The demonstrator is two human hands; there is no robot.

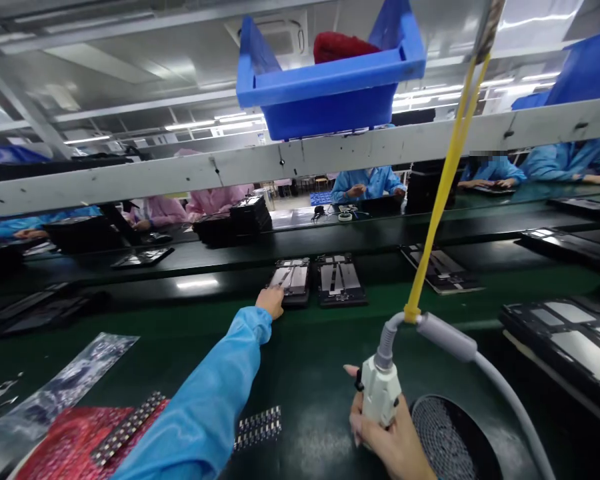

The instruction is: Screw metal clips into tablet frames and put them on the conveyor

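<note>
My left hand [270, 301], in a blue sleeve, reaches far forward and touches the near edge of a black tray with grey metal parts [291, 280] on the dark conveyor belt [190, 263]. Its fingers are curled down on the tray's corner. A second similar tray [341, 279] lies just right of it. My right hand [387, 437] is wrapped round a white electric screwdriver [380, 393] held upright near me. A grey cable [485, 363] and a yellow cord [443, 193] run from the tool's top.
A round black perforated dish [450, 437] sits right of my right hand. Strips of small parts [257, 427] and a red mat [65, 440] lie at lower left. A blue bin [330, 77] sits on the overhead rail. Other workers in blue and pink sit across the belt.
</note>
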